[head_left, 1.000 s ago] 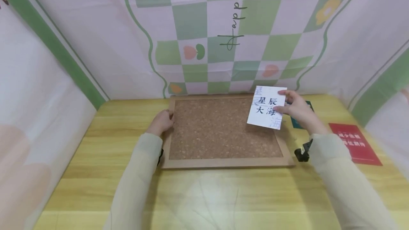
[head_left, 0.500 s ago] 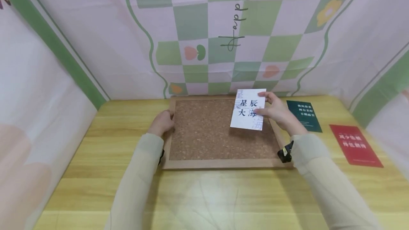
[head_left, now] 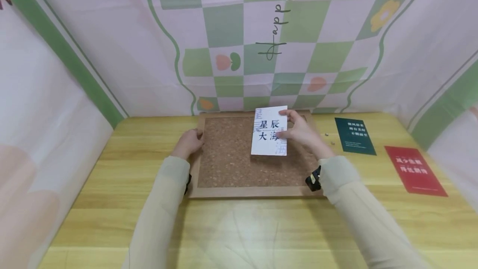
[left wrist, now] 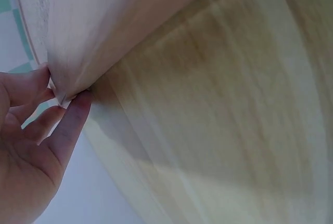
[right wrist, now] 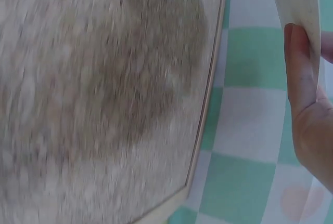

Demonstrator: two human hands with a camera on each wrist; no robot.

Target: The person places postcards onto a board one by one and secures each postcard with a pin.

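A wood-framed cork board [head_left: 224,165] lies on the table. My left hand [head_left: 188,143] grips its left side; in the left wrist view the thumb and fingers of that hand [left wrist: 34,135] pinch the frame's edge [left wrist: 104,31]. My right hand [head_left: 302,132] pinches a white card [head_left: 263,146] with dark characters by its right edge. The card is held over the cork, tilted, with a shadow below it. In the right wrist view the card [right wrist: 299,0] sits between the fingers and thumb of my right hand [right wrist: 309,104], apart from the cork surface [right wrist: 104,94].
A dark green card [head_left: 356,136] and a red card [head_left: 416,171] lie on the wooden table [head_left: 242,231] at the right. Two tiny objects, too small to make out, lie near the green card. A checkered cloth [head_left: 257,24] hangs behind the board.
My right hand has carried the white card leftward from the board's right side to near its middle, uncovering the green card. My left hand has stayed on the board's left edge.
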